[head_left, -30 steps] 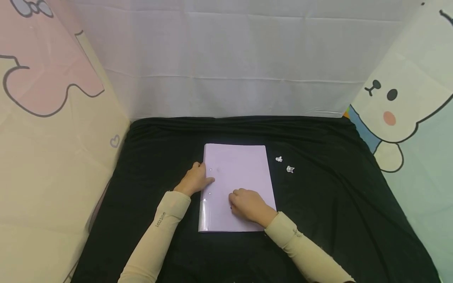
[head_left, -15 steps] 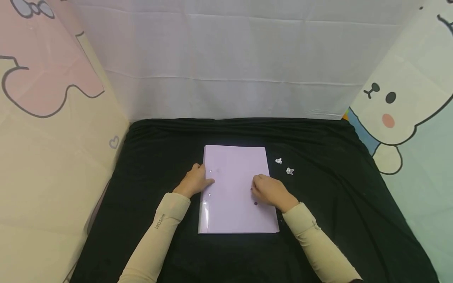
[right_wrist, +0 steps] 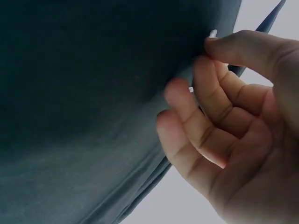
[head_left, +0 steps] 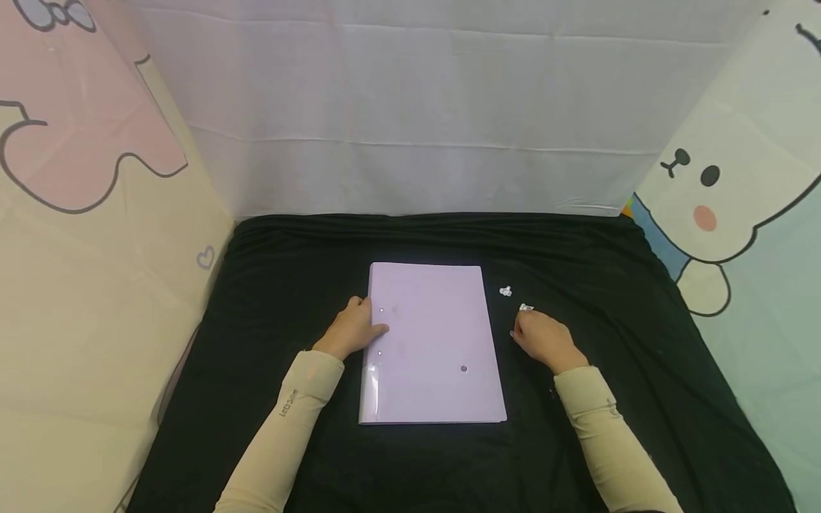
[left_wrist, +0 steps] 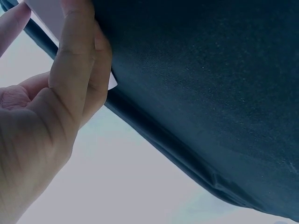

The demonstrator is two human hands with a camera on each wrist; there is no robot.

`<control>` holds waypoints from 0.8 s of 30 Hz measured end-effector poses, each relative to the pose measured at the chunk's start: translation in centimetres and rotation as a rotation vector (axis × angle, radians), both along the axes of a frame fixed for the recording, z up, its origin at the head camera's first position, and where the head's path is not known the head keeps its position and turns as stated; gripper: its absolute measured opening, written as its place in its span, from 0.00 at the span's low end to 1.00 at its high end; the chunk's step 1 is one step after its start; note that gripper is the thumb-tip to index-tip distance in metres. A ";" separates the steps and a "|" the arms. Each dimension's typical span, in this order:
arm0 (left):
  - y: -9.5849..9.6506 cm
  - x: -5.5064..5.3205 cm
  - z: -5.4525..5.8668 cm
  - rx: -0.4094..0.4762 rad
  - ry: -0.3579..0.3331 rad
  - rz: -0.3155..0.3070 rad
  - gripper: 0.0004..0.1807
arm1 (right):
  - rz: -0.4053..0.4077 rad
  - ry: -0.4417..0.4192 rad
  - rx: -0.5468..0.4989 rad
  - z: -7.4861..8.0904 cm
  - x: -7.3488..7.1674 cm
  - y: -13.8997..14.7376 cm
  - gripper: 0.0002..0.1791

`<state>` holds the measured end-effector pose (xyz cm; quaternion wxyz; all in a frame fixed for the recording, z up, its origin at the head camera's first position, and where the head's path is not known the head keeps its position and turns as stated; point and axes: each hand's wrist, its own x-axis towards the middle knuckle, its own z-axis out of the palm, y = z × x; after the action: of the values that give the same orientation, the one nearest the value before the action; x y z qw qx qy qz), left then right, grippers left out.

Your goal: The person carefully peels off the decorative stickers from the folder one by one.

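A lilac folder (head_left: 430, 313) with a glossy spine strip lies flat on the black cloth. My left hand (head_left: 348, 329) grips its left edge, thumb on top of the cover and fingers along the side. In the left wrist view part of the folder (left_wrist: 46, 16) shows between thumb and fingers. Just right of the folder, my right hand (head_left: 545, 340) is low over the cloth with fingers loosely bent and thumb tip near the index finger. A small silvery piece (head_left: 526, 307) lies right at its knuckles, partly covered. Another silvery piece (head_left: 506, 291) rests farther back.
A small round purplish spot (head_left: 464, 368) shows on the folder's lower right, and two tiny dots mark its left side. Black cloth (head_left: 423, 470) covers the table. A white sheet (head_left: 410, 107) hangs behind, with cartoon-printed panels (head_left: 718, 192) on both sides.
My right hand has moved right, off the folder cover and over to the near silvery piece, uncovering the round spot. The left hand keeps its place on the folder's edge.
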<state>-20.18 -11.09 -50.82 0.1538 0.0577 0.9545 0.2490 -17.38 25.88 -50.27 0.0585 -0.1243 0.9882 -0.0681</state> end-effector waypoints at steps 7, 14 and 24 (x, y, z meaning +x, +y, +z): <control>-0.1 0.0 0.1 0.009 0.009 -0.002 0.40 | -0.003 0.011 -0.020 0.1 -0.2 0.2 0.07; -0.1 0.0 0.0 0.015 0.006 -0.008 0.40 | 0.000 0.058 0.006 0.5 0.2 -0.3 0.05; -0.1 0.1 0.0 0.006 0.004 -0.013 0.42 | 0.116 0.188 -0.038 0.0 1.2 -3.2 0.04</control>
<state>-20.12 -11.19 -50.83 0.1535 0.0648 0.9536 0.2508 -16.15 22.71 -50.30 -0.0331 -0.1881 0.9790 -0.0716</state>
